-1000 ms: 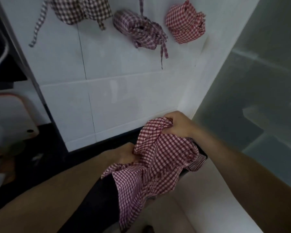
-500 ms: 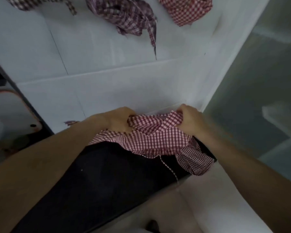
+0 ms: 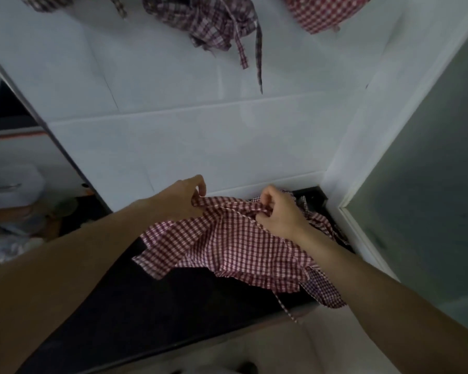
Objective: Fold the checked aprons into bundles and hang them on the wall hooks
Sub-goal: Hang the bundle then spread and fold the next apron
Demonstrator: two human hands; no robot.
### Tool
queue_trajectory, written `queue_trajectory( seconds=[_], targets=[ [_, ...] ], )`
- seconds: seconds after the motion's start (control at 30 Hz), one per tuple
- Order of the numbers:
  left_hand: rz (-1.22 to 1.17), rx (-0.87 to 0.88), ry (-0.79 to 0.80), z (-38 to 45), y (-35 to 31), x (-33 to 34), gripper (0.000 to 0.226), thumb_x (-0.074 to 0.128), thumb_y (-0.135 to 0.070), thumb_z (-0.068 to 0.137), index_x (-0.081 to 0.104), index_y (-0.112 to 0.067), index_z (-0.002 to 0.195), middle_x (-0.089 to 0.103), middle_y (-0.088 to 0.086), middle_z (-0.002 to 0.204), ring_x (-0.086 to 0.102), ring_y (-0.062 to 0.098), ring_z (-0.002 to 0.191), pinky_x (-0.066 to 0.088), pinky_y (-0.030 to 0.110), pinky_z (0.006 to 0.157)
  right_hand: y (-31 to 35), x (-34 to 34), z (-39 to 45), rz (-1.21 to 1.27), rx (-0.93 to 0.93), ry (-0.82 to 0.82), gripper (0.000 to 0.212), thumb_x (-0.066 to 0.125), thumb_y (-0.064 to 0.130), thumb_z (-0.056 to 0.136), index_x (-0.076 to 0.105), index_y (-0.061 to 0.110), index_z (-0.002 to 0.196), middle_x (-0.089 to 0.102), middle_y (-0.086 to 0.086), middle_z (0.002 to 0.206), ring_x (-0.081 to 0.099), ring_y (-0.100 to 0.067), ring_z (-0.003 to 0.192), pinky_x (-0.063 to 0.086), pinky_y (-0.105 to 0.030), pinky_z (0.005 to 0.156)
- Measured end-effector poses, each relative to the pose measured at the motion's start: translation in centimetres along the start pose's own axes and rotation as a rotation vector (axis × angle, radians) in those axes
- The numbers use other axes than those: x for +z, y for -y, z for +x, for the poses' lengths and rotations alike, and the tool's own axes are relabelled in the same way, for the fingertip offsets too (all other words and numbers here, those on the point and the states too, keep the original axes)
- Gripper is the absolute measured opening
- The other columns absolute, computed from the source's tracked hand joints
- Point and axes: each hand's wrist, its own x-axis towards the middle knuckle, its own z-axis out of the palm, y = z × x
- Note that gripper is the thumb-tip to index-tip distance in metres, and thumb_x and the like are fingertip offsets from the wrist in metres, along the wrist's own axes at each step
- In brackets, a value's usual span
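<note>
From the head view, a red-and-white checked apron (image 3: 235, 247) lies rumpled and spread across the dark counter (image 3: 152, 314), next to the white tiled wall (image 3: 200, 136) in the corner where it meets a grey-green panel (image 3: 430, 171). The left hand (image 3: 180, 197) pinches the apron's far edge between thumb and fingertips, close to the wall, with the cloth lifted slightly there. The right hand (image 3: 277, 211) is curled around a bunched fold of the same edge, just beside the left one, the two hands a little apart with a taut ridge of fabric between them. A corner of the apron hangs over the counter's front edge on the right, and a thin tie strap (image 3: 285, 309) trails down from it. High on the wall hang three checked bundles: a darker one (image 3: 208, 20) with loose straps dangling, a brighter red one (image 3: 324, 12) to its right, and another (image 3: 65, 2) at the left, cut off by the frame's top. To the left, past the wall's edge, pale kitchen items sit blurred in shadow.
</note>
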Motion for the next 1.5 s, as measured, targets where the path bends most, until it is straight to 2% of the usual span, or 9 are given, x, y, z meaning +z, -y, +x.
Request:
queue_trajectory(
  seconds=[0.2,0.37,0.5,0.7,0.8,1.03,1.2,1.33,1.5],
  targets=[
    [-0.083,0.001,-0.233,-0.7,1.9,0.4,0.029,0.081,-0.019,0.08,0.053,-0.022,0.071,0.059,-0.006,0.07,0.052,0.007,0.062,0.041,0.019,0.06,0.1,-0.7,1.2,-0.089,-0.007,0.055,0.039,0.066,-0.008,0.073,0.046,0.023,0.059,0.054,0.006,0.062,0.046,-0.005,0.055,0.04,-0.026,0.059],
    [-0.177,0.043,-0.058,-0.2,2.3,-0.7,0.021,0.082,-0.01,0.078,0.063,-0.019,0.075,0.068,-0.006,0.078,0.061,-0.004,0.067,0.047,0.016,0.069,1.8,0.5,0.5,-0.412,-0.119,-0.167,0.017,0.063,0.0,0.079,0.056,0.015,0.08,0.056,0.0,0.09,0.052,-0.016,0.079,0.046,-0.03,0.07],
    [-0.303,0.075,0.044,0.3,1.9,-0.9,0.018,0.081,-0.001,0.077,0.069,-0.013,0.082,0.074,-0.001,0.085,0.068,0.005,0.079,0.055,0.02,0.081,4.1,4.5,-0.9,-0.472,-0.353,-0.125,0.018,0.065,0.023,0.083,0.056,0.016,0.097,0.052,0.002,0.098,0.049,-0.014,0.09,0.047,-0.033,0.081],
    [-0.339,0.054,0.151,0.3,1.8,-1.0,0.017,0.081,-0.004,0.078,0.072,-0.015,0.087,0.073,-0.007,0.089,0.066,-0.003,0.08,0.05,0.012,0.079,5.3,8.2,-1.2,-0.369,-0.276,-0.326,0.021,0.078,0.016,0.08,0.057,0.015,0.086,0.059,0.001,0.086,0.055,-0.018,0.082,0.049,-0.037,0.075],
    [-0.259,0.028,0.14,0.2,2.3,-1.4,0.018,0.084,-0.015,0.077,0.073,-0.019,0.09,0.072,-0.008,0.092,0.066,0.0,0.084,0.05,0.018,0.08,5.6,7.6,-1.3,-0.189,-0.185,-0.245,0.019,0.079,0.023,0.084,0.062,0.013,0.086,0.064,0.002,0.084,0.058,-0.012,0.072,0.052,-0.032,0.064],
    [-0.409,-0.017,0.268,-1.2,2.8,-3.2,0.02,0.082,-0.027,0.079,0.079,-0.026,0.099,0.076,-0.01,0.098,0.069,0.007,0.095,0.052,0.021,0.088,6.5,5.3,-0.2,-0.288,-0.179,-0.081,0.018,0.074,0.032,0.088,0.079,0.018,0.1,0.077,0.004,0.09,0.069,-0.013,0.074,0.056,-0.037,0.077],
    [-0.272,0.151,0.033,-1.0,3.7,-2.9,0.015,0.076,-0.006,0.083,0.078,-0.021,0.087,0.074,-0.009,0.09,0.067,0.004,0.088,0.054,0.02,0.083,7.8,5.5,-0.7,-0.265,-0.183,0.031,0.013,0.066,0.02,0.095,0.068,0.016,0.108,0.073,0.003,0.104,0.066,-0.011,0.092,0.055,-0.033,0.085],
    [0.032,0.237,-0.174,-0.9,3.7,-2.1,0.037,0.06,0.008,0.083,0.068,-0.026,0.071,0.064,-0.01,0.084,0.063,0.012,0.083,0.054,0.031,0.08,8.6,5.7,-1.2,-0.24,-0.187,0.211,0.015,0.058,0.007,0.096,0.059,0.021,0.102,0.063,0.009,0.105,0.058,-0.006,0.092,0.051,-0.03,0.085],
    [0.11,0.179,0.085,-1.5,4.6,-1.5,0.016,0.064,-0.015,0.09,0.078,-0.022,0.084,0.061,-0.014,0.091,0.06,0.009,0.093,0.049,0.027,0.086,8.2,6.0,-1.2,-0.165,-0.098,0.183,0.019,0.06,0.009,0.097,0.067,0.02,0.11,0.068,0.007,0.11,0.062,-0.006,0.098,0.054,-0.031,0.09]
  ],
)
